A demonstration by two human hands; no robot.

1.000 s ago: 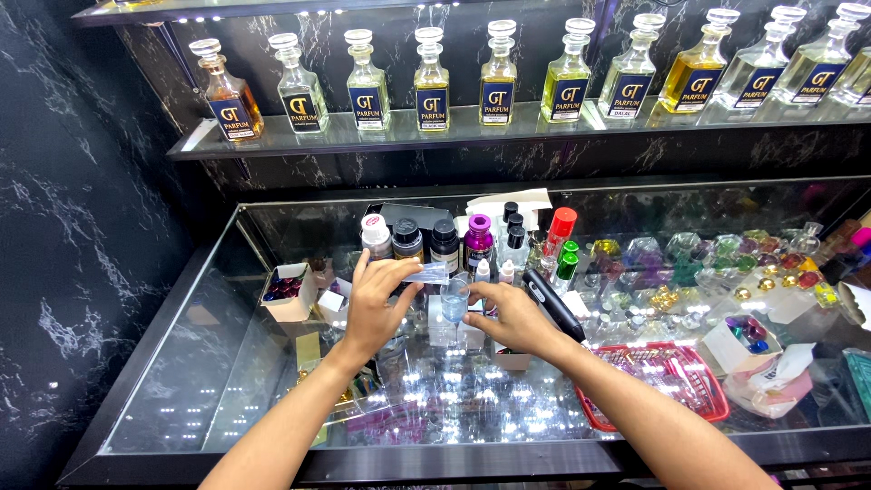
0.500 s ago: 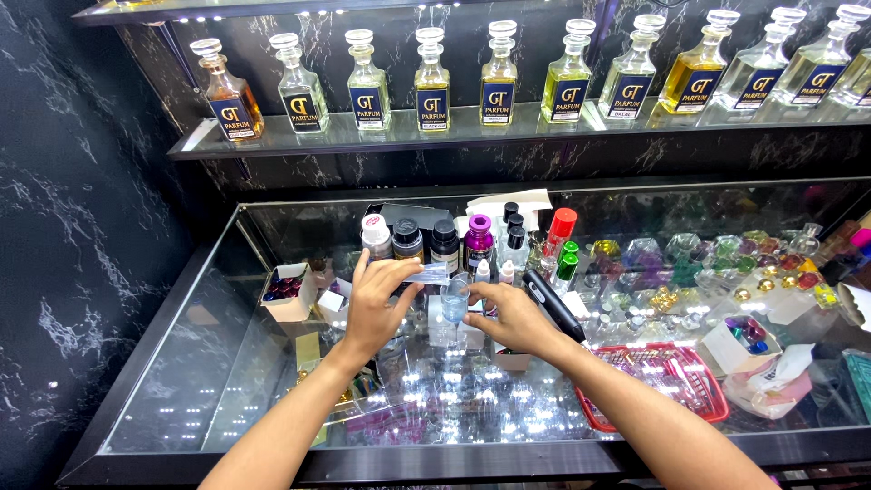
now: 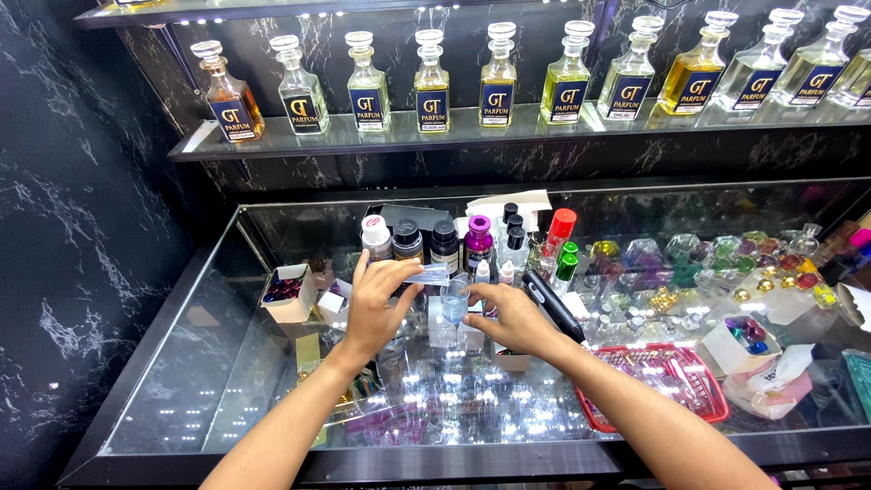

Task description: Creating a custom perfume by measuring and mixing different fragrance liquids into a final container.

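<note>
On glass, two hands [image 3: 376, 304] [image 3: 513, 318] hold one vial [image 3: 454, 304].

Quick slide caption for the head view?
Left hand tips a clear vial over a small glass steadied by the right hand.

Both your forearms come up from the bottom edge, bare, and angle in toward each other, meeting just in front of the row of dark bottles [image 3: 426, 243] at the back of the glass counter.

Your left hand [image 3: 376, 304] is lifted, back toward you, wrist bent slightly upward. Its fingers point up and right toward the bottles, with thumb and forefinger pinched together at the tips.

Your right hand [image 3: 513, 318] sits lower and nearer you than the bottles, knuckles up. Its fingers curl leftward, the thumb tucked in. The two hands are near each other but apart.
</note>
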